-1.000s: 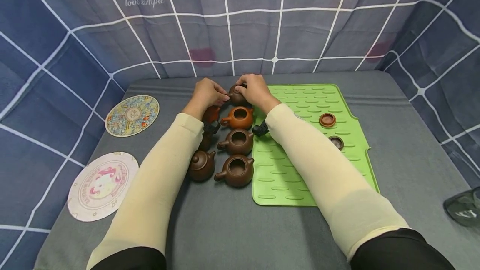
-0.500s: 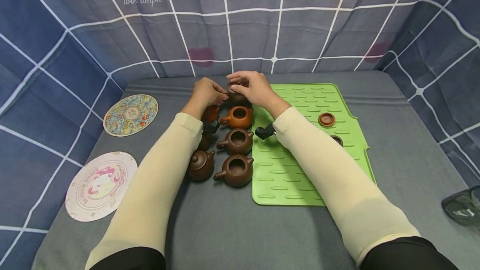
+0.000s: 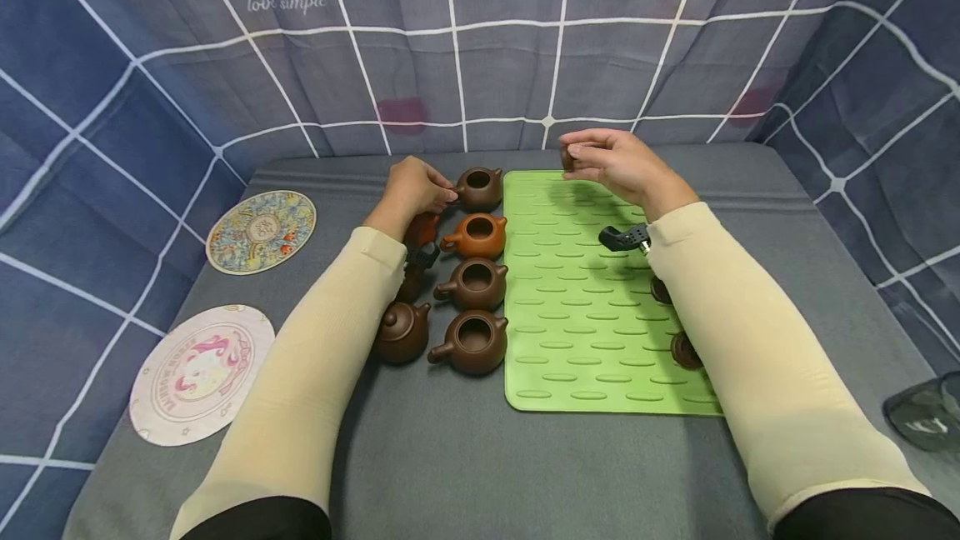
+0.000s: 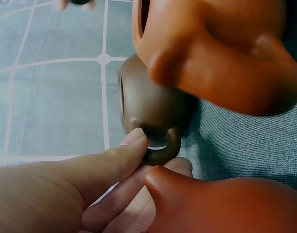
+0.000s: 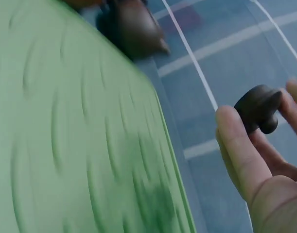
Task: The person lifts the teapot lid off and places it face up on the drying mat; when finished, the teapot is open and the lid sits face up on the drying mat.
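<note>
- Grey counter is stretching before a checked curtain
- Upper centre: left hand is pinching an open teapot by its handle, spout pointing right
- Farther right: right hand is gripping a lid near the top edge of the green mat

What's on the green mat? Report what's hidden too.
One brown lid and a second lid show on the green mat, both partly covered by the right sleeve. Anything fully beneath that sleeve is hidden. The right hand holds another lid aloft.

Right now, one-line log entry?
left hand: pinches farthest teapot's handle | right hand: holds brown teapot lid aloft | green mat: two lids visible
</note>
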`<action>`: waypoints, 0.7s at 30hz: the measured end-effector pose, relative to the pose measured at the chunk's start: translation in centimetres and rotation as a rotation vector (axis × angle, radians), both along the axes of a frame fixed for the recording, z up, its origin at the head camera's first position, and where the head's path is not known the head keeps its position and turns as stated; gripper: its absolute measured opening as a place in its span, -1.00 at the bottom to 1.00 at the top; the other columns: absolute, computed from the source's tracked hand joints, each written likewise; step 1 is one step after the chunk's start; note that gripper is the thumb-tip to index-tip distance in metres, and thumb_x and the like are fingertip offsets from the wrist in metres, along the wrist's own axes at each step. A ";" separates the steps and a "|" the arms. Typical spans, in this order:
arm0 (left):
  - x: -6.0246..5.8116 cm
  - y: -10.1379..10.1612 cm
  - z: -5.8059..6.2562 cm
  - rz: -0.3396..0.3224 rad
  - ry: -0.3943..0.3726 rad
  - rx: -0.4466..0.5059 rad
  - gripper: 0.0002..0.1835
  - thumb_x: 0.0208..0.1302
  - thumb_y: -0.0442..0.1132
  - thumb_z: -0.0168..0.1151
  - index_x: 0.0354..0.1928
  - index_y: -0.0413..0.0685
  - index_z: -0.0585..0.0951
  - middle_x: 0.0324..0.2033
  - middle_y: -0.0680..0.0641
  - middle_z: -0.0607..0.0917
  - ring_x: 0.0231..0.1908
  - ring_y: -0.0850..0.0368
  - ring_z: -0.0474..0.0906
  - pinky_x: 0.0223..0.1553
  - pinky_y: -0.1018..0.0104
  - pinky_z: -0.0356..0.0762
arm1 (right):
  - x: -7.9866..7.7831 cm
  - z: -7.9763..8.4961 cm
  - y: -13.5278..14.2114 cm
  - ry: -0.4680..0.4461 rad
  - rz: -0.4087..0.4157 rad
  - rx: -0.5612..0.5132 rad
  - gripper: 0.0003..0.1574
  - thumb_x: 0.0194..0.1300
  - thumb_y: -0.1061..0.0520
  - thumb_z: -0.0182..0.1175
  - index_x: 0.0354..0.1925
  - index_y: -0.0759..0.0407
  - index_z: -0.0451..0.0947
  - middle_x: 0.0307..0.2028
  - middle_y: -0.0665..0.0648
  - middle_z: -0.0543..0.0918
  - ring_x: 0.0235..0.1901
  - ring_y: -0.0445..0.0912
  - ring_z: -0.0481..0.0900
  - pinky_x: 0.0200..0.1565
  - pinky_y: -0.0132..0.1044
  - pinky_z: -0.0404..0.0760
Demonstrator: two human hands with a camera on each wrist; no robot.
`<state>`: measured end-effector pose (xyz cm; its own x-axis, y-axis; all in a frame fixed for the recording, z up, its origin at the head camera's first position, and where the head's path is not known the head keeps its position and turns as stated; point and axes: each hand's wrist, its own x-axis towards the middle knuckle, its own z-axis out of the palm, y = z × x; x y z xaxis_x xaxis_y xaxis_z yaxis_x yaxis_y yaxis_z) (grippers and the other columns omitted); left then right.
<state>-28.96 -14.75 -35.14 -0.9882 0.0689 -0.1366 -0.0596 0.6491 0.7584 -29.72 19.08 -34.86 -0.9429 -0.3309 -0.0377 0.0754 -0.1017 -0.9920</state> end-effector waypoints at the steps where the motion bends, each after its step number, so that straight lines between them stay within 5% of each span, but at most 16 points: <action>1: 0.0 0.0 0.0 -0.001 -0.001 -0.001 -0.82 0.28 -0.36 0.55 -0.13 -0.32 0.82 -0.32 -0.29 0.80 -0.29 -0.08 0.82 -0.38 0.28 0.72 | 0.1 0.0 1.0 -0.025 -0.022 -0.010 -0.57 0.54 0.40 0.17 0.30 0.44 0.49 0.24 0.42 0.39 0.13 0.17 0.56 0.20 -0.01 0.58; 4: 0.1 0.1 0.1 -0.008 -0.008 -0.008 -0.81 0.30 -0.36 0.54 -0.12 -0.33 0.82 -0.31 -0.29 0.80 -0.28 -0.09 0.82 -0.37 0.28 0.73 | 0.5 -0.1 3.6 -0.074 -0.082 0.075 -0.45 0.43 0.37 0.33 0.32 0.32 0.44 0.22 0.34 0.40 0.16 0.14 0.57 0.26 0.01 0.51; 10: 0.2 0.2 0.2 -0.005 -0.015 -0.014 -0.82 0.30 -0.35 0.54 -0.12 -0.31 0.82 -0.31 -0.28 0.81 -0.27 -0.09 0.82 -0.36 0.27 0.73 | 1.8 0.1 7.2 -0.004 -0.109 0.574 -0.27 0.32 0.20 0.52 0.35 0.12 0.42 0.24 0.24 0.57 0.11 -0.02 0.58 0.26 0.01 0.46; 21: 0.3 0.2 0.3 0.003 -0.014 -0.007 -0.83 0.30 -0.36 0.53 -0.12 -0.31 0.82 -0.29 -0.28 0.81 -0.26 -0.10 0.81 -0.34 0.25 0.73 | 2.6 -2.0 10.2 0.103 -0.055 0.807 -0.36 0.27 0.07 0.58 0.16 0.27 0.53 -0.01 0.17 0.73 -0.10 -0.07 0.62 0.13 -0.07 0.41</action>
<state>-28.70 -14.53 -34.86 -0.9865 0.0652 -0.1505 -0.0716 0.6545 0.7527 -27.16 29.25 -36.87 -0.9687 -0.1920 -0.1572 -0.0043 0.6464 -0.7630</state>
